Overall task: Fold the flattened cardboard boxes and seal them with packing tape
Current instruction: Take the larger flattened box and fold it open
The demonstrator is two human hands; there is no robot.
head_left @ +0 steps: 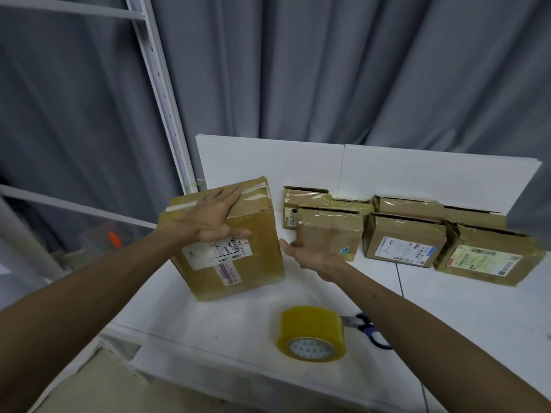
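A folded, taped cardboard box [235, 269] with shipping labels stands tilted on the white table [223, 323], left of centre. My left hand [213, 216] lies flat across its top with fingers spread and the thumb over the front face. My right hand [304, 254] hovers open just right of the box, fingers relaxed, holding nothing; whether it touches the box is unclear. A roll of yellowish packing tape [311, 333] lies on the table in front, nearer to me.
Several taped boxes [402, 244] stand in rows at the back right against a white board [328, 165]. Blue-handled scissors [369, 329] lie right of the tape. A white shelf upright [161, 93] and grey curtain stand behind. Flat cardboard [98, 380] lies lower left.
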